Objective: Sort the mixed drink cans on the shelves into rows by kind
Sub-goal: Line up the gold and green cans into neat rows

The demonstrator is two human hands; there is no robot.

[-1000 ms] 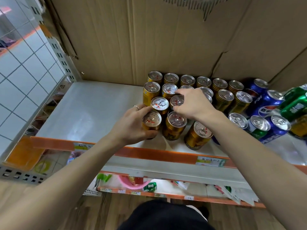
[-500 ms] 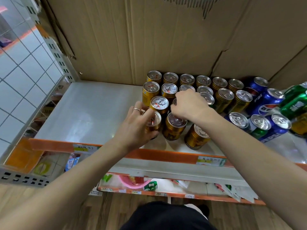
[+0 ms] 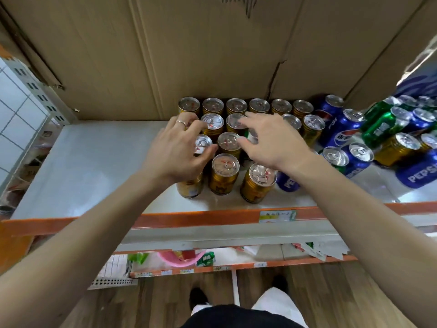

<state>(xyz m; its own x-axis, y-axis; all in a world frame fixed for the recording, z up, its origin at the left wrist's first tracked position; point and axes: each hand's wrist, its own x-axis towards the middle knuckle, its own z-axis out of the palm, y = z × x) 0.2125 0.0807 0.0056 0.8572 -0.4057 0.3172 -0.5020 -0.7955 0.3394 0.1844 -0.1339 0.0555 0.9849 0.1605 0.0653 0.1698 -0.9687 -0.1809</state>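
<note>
Gold cans [image 3: 225, 172] stand upright in a block at the middle of the shelf [image 3: 94, 162], running from the back wall to near the front edge. A second ago the left hand [image 3: 175, 152] was wrapped round the front-left can [image 3: 190, 187]. It has since let go and reached further back, so that can now stands on its own below the wrist. Its fingers [image 3: 182, 123] are spread loosely over the tops of the left column and grasp nothing. The right hand [image 3: 274, 140] has also opened out. Its fingers [image 3: 250, 116] are splayed across the can tops in the middle of the block, holding none.

Judging by this, the gold rows are being squared up by nudging rather than by lifting. To the right the sorting looks unfinished: blue cans [image 3: 345, 131] and green cans [image 3: 378, 124] lie mixed and tilted, and a stray gold can [image 3: 397, 149] sits among them.
</note>
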